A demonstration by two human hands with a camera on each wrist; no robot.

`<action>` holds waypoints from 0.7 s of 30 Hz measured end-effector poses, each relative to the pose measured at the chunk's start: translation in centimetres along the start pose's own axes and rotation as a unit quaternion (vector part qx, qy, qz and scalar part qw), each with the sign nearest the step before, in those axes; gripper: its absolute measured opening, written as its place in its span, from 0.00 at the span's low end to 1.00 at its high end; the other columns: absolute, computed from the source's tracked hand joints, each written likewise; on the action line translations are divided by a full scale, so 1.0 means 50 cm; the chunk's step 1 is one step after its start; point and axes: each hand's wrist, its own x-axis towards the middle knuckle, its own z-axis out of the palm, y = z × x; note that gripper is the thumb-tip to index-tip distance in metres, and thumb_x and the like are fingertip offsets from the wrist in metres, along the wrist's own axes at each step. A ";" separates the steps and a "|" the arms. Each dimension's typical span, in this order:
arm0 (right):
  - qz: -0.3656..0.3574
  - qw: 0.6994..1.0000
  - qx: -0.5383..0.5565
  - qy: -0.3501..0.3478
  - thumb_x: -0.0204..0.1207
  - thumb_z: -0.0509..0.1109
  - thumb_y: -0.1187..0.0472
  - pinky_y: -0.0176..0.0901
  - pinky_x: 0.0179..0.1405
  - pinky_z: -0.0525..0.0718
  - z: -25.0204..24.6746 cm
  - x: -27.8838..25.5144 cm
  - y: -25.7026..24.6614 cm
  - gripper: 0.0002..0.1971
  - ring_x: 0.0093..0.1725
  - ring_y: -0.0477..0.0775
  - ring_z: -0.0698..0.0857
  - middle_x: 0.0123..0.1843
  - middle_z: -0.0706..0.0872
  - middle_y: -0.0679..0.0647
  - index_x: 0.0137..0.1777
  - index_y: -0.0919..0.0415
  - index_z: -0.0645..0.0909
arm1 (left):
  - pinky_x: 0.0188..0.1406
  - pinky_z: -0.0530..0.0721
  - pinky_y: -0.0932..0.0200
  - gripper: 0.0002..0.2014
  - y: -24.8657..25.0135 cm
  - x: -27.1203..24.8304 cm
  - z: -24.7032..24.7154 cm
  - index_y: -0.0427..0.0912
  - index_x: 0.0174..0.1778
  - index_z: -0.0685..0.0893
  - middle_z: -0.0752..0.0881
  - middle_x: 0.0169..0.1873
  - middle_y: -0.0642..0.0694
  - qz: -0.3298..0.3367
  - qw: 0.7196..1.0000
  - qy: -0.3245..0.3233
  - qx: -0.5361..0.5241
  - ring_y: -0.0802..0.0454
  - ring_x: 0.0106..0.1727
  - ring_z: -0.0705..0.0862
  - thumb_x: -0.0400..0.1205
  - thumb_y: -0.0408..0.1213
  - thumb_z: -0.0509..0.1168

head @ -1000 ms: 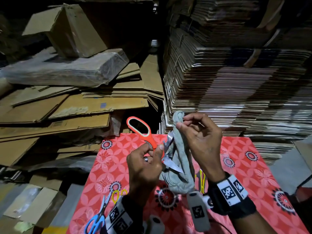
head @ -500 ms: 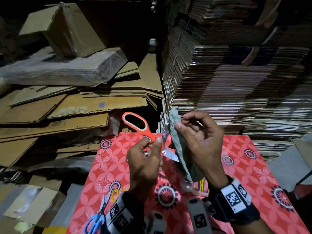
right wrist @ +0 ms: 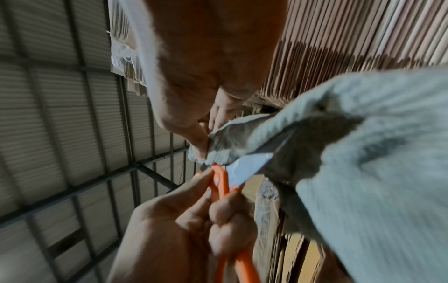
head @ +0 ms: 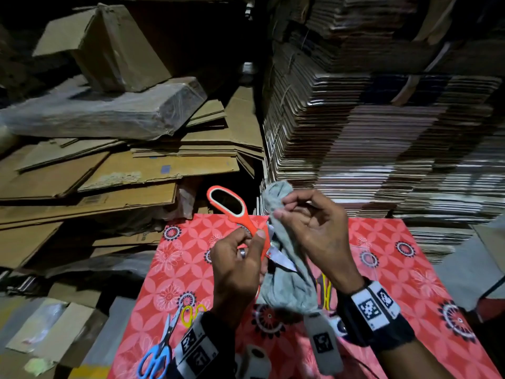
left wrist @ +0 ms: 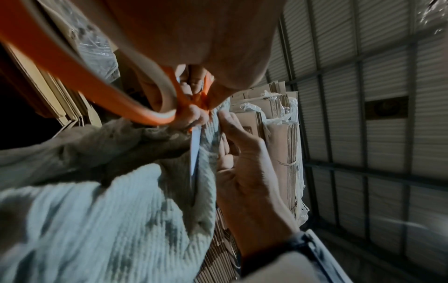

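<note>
The left hand is gripping the scissors near the pivot. Its fingers are curling round the orange handle and the thumb is pressing on top. The free handle loop is pointing to 11 o'clock and the bright blade to 4 o'clock.

The right hand is pinching the top of the cloth between thumb and forefinger, with the other fingers loosely curled. The cloth is a grey ribbed knit, mottled with darker patches. It is hanging limp toward 6 o'clock above the red flowered table and bunching at the bottom. The blade is lying against the cloth at 3 o'clock of the left hand, and folds are wrapping round it.

Blue scissors are lying on the table at 7 o'clock of the left hand. Cardboard stacks are rising at 12.
</note>
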 end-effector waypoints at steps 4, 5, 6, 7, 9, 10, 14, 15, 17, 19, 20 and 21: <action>0.001 1.000 0.006 0.026 0.72 0.82 0.76 0.35 0.48 0.87 0.004 -0.005 0.006 0.13 0.46 0.47 0.88 0.44 0.89 0.49 0.49 0.59 0.87 | 0.18 0.66 0.57 0.23 -0.014 0.001 0.003 0.39 0.30 0.69 0.71 0.17 0.36 0.005 1.000 0.014 0.003 0.48 0.17 0.71 0.89 0.37 0.69; 0.005 1.000 -0.002 0.014 0.73 0.82 0.75 0.34 0.47 0.87 0.011 -0.020 0.012 0.13 0.45 0.47 0.88 0.44 0.89 0.50 0.48 0.57 0.88 | 0.19 0.66 0.59 0.22 -0.015 0.005 0.001 0.38 0.30 0.70 0.71 0.17 0.37 0.011 1.000 0.016 0.011 0.49 0.17 0.71 0.89 0.37 0.69; 0.009 1.000 -0.007 0.000 0.73 0.82 0.75 0.35 0.46 0.87 0.017 -0.036 0.017 0.13 0.45 0.47 0.88 0.44 0.89 0.50 0.47 0.56 0.88 | 0.19 0.67 0.60 0.22 -0.014 0.008 0.000 0.36 0.31 0.71 0.72 0.17 0.38 0.016 1.000 0.015 0.018 0.49 0.16 0.72 0.89 0.37 0.69; 0.013 1.000 -0.005 -0.014 0.72 0.82 0.75 0.35 0.46 0.87 0.020 -0.046 0.017 0.13 0.45 0.48 0.88 0.44 0.89 0.50 0.47 0.56 0.88 | 0.19 0.67 0.60 0.22 -0.011 0.010 -0.001 0.35 0.31 0.72 0.73 0.16 0.40 0.018 0.999 0.016 0.025 0.49 0.16 0.72 0.90 0.36 0.69; 0.018 0.999 -0.001 -0.028 0.71 0.83 0.76 0.35 0.48 0.87 0.010 -0.037 0.012 0.13 0.45 0.48 0.88 0.43 0.90 0.50 0.47 0.59 0.88 | 0.19 0.68 0.61 0.21 -0.006 0.009 -0.001 0.34 0.31 0.72 0.74 0.17 0.41 0.022 0.999 0.024 0.036 0.49 0.16 0.73 0.90 0.35 0.69; 0.016 1.000 -0.008 -0.020 0.71 0.83 0.76 0.35 0.49 0.88 0.001 -0.023 0.010 0.13 0.45 0.47 0.88 0.43 0.90 0.50 0.47 0.60 0.87 | 0.18 0.69 0.62 0.21 -0.004 0.008 0.000 0.36 0.31 0.72 0.74 0.17 0.41 0.025 0.998 0.023 0.043 0.50 0.16 0.73 0.89 0.35 0.69; -0.007 0.999 -0.014 0.045 0.72 0.83 0.74 0.35 0.49 0.87 -0.022 0.019 0.009 0.11 0.45 0.46 0.88 0.43 0.89 0.49 0.49 0.63 0.87 | 0.18 0.66 0.62 0.22 -0.008 0.003 0.010 0.43 0.29 0.72 0.73 0.16 0.41 0.015 0.999 0.013 0.047 0.51 0.15 0.69 0.90 0.36 0.69; -0.002 0.999 -0.019 0.042 0.72 0.83 0.74 0.35 0.48 0.87 -0.017 0.010 0.011 0.11 0.44 0.47 0.88 0.43 0.89 0.50 0.48 0.62 0.87 | 0.19 0.67 0.61 0.22 -0.009 0.006 0.009 0.44 0.29 0.72 0.73 0.16 0.41 0.015 0.999 0.013 0.049 0.50 0.15 0.69 0.89 0.38 0.69; 0.011 0.999 -0.040 0.007 0.72 0.83 0.74 0.36 0.47 0.87 0.000 -0.022 0.016 0.13 0.45 0.48 0.88 0.44 0.90 0.54 0.46 0.57 0.88 | 0.20 0.70 0.55 0.21 -0.018 0.018 0.003 0.43 0.30 0.74 0.75 0.16 0.41 0.019 0.998 0.015 0.066 0.49 0.17 0.72 0.87 0.44 0.70; 0.015 0.999 -0.041 -0.020 0.71 0.83 0.75 0.36 0.48 0.88 0.002 -0.034 0.018 0.14 0.45 0.49 0.89 0.45 0.90 0.55 0.45 0.54 0.89 | 0.17 0.72 0.46 0.20 -0.026 0.021 -0.003 0.44 0.30 0.75 0.75 0.17 0.39 0.016 0.997 0.008 0.074 0.47 0.19 0.73 0.84 0.50 0.70; 0.014 0.999 -0.035 -0.015 0.70 0.84 0.76 0.36 0.49 0.88 -0.008 -0.023 0.020 0.14 0.45 0.49 0.88 0.44 0.90 0.54 0.45 0.56 0.89 | 0.17 0.72 0.44 0.21 -0.029 0.020 -0.004 0.45 0.30 0.75 0.75 0.17 0.38 0.015 0.996 0.006 0.082 0.47 0.19 0.73 0.83 0.52 0.70; 0.014 1.000 -0.028 0.001 0.70 0.83 0.77 0.36 0.50 0.88 -0.020 -0.006 0.022 0.13 0.44 0.48 0.88 0.44 0.90 0.53 0.46 0.59 0.88 | 0.17 0.71 0.47 0.22 -0.031 0.017 -0.004 0.45 0.29 0.74 0.75 0.17 0.39 0.013 0.996 0.004 0.086 0.48 0.19 0.73 0.84 0.51 0.71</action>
